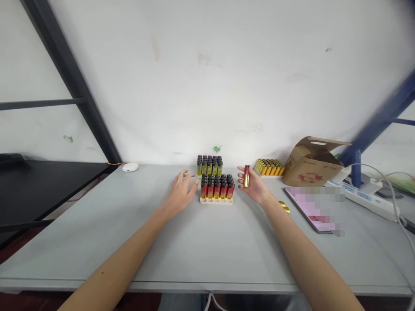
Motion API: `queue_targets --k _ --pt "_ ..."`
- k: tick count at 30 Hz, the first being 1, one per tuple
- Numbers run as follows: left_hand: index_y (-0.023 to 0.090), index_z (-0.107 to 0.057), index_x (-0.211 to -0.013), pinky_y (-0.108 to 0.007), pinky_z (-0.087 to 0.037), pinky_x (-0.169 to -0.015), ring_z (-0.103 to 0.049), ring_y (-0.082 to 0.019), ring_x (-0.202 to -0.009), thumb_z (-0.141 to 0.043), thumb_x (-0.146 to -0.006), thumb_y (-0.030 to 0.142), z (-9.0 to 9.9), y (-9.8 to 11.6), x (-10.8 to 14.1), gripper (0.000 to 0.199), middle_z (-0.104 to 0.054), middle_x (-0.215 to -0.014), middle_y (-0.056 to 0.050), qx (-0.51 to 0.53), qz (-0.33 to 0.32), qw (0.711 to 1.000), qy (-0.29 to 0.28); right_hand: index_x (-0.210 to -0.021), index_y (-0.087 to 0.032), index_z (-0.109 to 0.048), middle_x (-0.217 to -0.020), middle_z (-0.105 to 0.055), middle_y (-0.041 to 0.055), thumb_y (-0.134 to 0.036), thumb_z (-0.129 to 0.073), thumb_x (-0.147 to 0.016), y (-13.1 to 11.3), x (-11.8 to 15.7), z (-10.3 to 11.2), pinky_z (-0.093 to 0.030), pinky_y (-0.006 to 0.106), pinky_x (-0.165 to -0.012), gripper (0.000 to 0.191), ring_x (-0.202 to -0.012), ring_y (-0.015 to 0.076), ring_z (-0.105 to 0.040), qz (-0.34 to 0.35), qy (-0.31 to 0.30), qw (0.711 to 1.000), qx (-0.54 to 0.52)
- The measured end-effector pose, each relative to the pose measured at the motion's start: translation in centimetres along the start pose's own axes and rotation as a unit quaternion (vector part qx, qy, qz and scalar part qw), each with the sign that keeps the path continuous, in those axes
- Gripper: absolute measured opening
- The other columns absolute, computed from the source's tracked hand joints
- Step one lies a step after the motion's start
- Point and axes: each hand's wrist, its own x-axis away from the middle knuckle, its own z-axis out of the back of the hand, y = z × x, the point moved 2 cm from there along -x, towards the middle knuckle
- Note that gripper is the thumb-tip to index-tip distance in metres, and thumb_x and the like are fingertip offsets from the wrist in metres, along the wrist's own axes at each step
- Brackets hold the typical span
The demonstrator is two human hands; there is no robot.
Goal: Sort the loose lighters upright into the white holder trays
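My right hand (255, 186) is closed around a shiny red-and-gold cylinder (247, 176), held upright between thumb and fingers; I cannot make out exactly what kind of thing it is. Just left of it, red-to-yellow lighters (217, 189) with black tops stand in rows in a white rack (216, 201). My left hand (182, 190) lies open on the other side of that rack, fingers spread and holding nothing. Directly behind are yellow-green lighters (209, 167) with black tops, also upright in rows; their base is mostly hidden.
At the back right, yellow tube-like pieces (270, 167) fill a tray beside an opened cardboard box (313, 166). Small gold pieces (285, 207) lie near my right forearm. A tablet (311, 209), a power strip (366, 198) and cables are farther right. A white case (130, 167) sits back left.
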Motion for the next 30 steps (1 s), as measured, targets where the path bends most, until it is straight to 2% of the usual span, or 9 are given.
queue_targets --k 3,6,8,14,17,23,26,30 --pt "0.024 -0.056 -0.122 -0.051 -0.037 -0.105 -0.044 -0.029 -0.125 -0.026 -0.099 0.045 -0.2 -0.3 -0.1 0.043 -0.040 -0.136 -0.012 -0.005 -0.018 1.000 -0.003 -0.099 -0.025 -0.059 -0.066 -0.051 -0.0043 -0.051 -0.055 -0.083 -0.1 0.1 -0.1 -0.034 0.023 -0.044 0.031 -0.048 0.0103 -0.043 -0.016 -0.020 1.000 0.016" --pt "0.025 -0.057 -0.123 -0.051 -0.037 -0.106 -0.043 -0.029 -0.126 -0.024 -0.100 0.044 -0.3 -0.5 -0.2 0.044 -0.040 -0.135 -0.012 -0.003 -0.033 0.999 -0.001 -0.090 -0.022 -0.059 -0.058 -0.045 -0.0056 -0.046 -0.053 -0.080 -0.2 0.0 0.0 -0.026 0.022 -0.040 0.027 -0.042 0.0090 -0.034 -0.034 -0.008 0.999 0.016" --pt "0.026 -0.058 -0.123 -0.051 -0.037 -0.106 -0.043 -0.029 -0.126 -0.025 -0.100 0.044 -0.3 -0.4 -0.2 0.044 -0.040 -0.135 -0.012 0.001 -0.036 0.999 -0.002 -0.082 -0.021 -0.056 -0.055 -0.041 -0.0061 -0.045 -0.051 -0.078 -0.2 0.0 0.1 -0.024 0.022 -0.040 0.026 -0.041 0.0091 -0.032 -0.039 -0.002 0.999 0.003" --pt "0.025 -0.051 -0.131 -0.050 -0.038 -0.106 -0.046 -0.028 -0.124 -0.027 -0.099 0.047 0.1 0.2 0.0 0.045 -0.043 -0.137 -0.012 0.017 -0.030 0.999 -0.002 -0.056 -0.023 -0.032 -0.047 -0.021 -0.0083 -0.057 -0.044 -0.077 -0.3 0.1 0.0 -0.024 0.022 -0.039 0.042 -0.040 0.0092 -0.022 -0.014 0.010 1.000 -0.010" --pt "0.024 -0.048 -0.133 -0.050 -0.037 -0.106 -0.046 -0.028 -0.125 -0.028 -0.099 0.047 0.0 0.2 0.1 0.046 -0.045 -0.136 -0.012 0.018 -0.029 0.999 -0.007 -0.052 -0.024 -0.025 -0.044 -0.017 -0.0086 -0.058 -0.041 -0.077 -0.1 0.1 -0.1 -0.021 0.022 -0.036 0.045 -0.039 0.0094 -0.016 0.003 0.012 1.000 0.005" --pt "0.025 -0.051 -0.129 -0.049 -0.038 -0.106 -0.048 -0.028 -0.124 -0.029 -0.098 0.046 -0.4 -0.1 0.1 0.043 -0.047 -0.133 -0.011 0.013 -0.039 0.999 -0.020 -0.050 -0.024 -0.025 -0.043 -0.017 -0.0084 -0.059 -0.040 -0.078 0.1 0.3 -0.7 -0.019 0.022 -0.036 0.047 -0.038 0.0087 -0.014 0.016 -0.007 1.000 -0.003" --pt "0.025 -0.051 -0.129 -0.048 -0.038 -0.106 -0.047 -0.027 -0.124 -0.029 -0.099 0.045 -0.5 -0.1 0.1 0.042 -0.048 -0.132 -0.011 0.007 -0.044 0.999 -0.028 -0.050 -0.024 -0.026 -0.042 -0.016 -0.0083 -0.053 -0.038 -0.079 0.2 0.5 -1.0 -0.017 0.022 -0.035 0.043 -0.038 0.0087 -0.012 0.002 0.007 1.000 -0.030" --pt "0.024 -0.050 -0.128 -0.048 -0.036 -0.108 -0.045 -0.027 -0.128 -0.027 -0.099 0.045 -0.5 -0.1 0.1 0.043 -0.048 -0.132 -0.011 0.001 -0.040 0.998 -0.041 -0.049 -0.024 -0.029 -0.042 -0.018 -0.0078 -0.051 -0.038 -0.078 0.3 0.6 -1.2 -0.017 0.022 -0.036 0.041 -0.038 0.0088 -0.014 0.017 0.026 0.998 -0.052"
